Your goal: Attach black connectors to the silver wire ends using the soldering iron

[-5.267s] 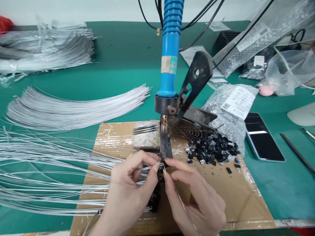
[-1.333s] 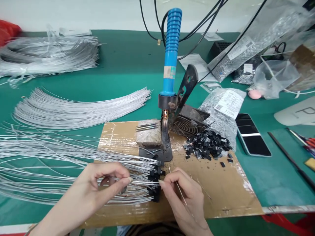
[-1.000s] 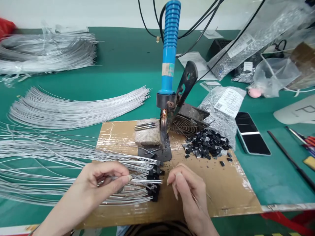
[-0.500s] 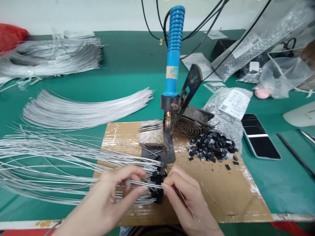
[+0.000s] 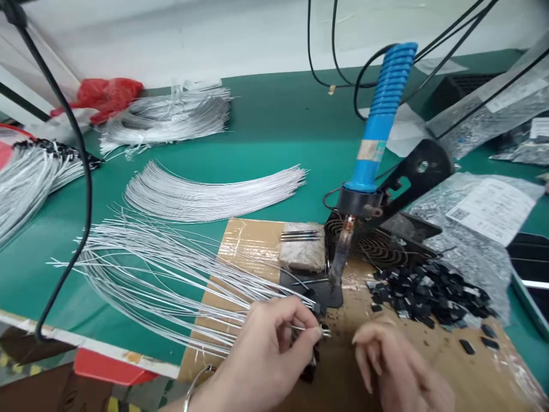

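My left hand (image 5: 278, 349) pinches several thin white wires between thumb and fingertips, and their bare-looking tips (image 5: 326, 333) stick out just past the thumb. The long loose bundle of white wires (image 5: 171, 280) fans out to the left behind this hand. Black pieces (image 5: 309, 372) at the wire ends lie beneath and beside it, partly hidden. To the right, my right hand (image 5: 398, 360) hovers over the cardboard (image 5: 343, 372), slightly blurred, its fingers loosely bent and apart with nothing visible in them. A gap separates it from the wires.
A blue-handled soldering iron (image 5: 381, 120) stands tip down in a black bracket (image 5: 412, 177). Beside it are a block (image 5: 302, 252) with metal rods, a fan grille (image 5: 364, 246) and a pile of small black pieces (image 5: 429, 292). A black cable (image 5: 83, 171) hangs at left.
The view has swung left. My right hand has come away from the wire tips to the right, and its fingers have loosened. My left hand still pinches the wires.
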Tool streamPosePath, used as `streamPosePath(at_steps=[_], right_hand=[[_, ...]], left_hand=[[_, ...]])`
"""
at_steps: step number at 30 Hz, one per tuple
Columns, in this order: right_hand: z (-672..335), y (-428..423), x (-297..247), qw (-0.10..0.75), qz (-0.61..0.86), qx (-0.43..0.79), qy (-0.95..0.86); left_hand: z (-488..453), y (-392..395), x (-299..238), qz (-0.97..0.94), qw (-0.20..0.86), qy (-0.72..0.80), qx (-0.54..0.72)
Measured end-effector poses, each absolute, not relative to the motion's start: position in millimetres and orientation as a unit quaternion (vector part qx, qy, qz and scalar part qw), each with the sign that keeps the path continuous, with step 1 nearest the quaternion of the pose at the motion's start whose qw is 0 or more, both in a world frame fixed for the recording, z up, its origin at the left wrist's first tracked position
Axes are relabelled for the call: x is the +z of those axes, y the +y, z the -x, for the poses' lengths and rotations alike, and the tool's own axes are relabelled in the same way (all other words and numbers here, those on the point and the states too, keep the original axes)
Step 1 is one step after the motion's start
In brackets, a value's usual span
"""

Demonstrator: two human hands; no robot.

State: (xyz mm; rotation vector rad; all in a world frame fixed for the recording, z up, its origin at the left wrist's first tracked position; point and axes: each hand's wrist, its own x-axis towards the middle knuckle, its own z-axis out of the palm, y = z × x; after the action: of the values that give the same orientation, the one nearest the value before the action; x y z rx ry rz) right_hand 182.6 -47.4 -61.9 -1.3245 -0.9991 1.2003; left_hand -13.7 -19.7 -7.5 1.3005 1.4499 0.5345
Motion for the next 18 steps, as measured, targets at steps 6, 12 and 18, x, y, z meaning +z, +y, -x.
streamPosePath(at_steps=[6, 12, 18], right_hand=[[-201, -48, -62, 0.621, 0.548, 0.49, -0.272], [-182, -54, -57, 0.606, 0.5, 0.503, -0.36], [-156, -50, -38, 0.518, 0.535, 0.562, -0.361]], left_hand=[[24, -12, -6, -0.519, 0.553, 0.593, 0.27], [26, -9, -8, -0.558, 0.525, 0.572, 0.291], [27, -11, -10, -0.542, 0.558, 0.559, 0.287]])
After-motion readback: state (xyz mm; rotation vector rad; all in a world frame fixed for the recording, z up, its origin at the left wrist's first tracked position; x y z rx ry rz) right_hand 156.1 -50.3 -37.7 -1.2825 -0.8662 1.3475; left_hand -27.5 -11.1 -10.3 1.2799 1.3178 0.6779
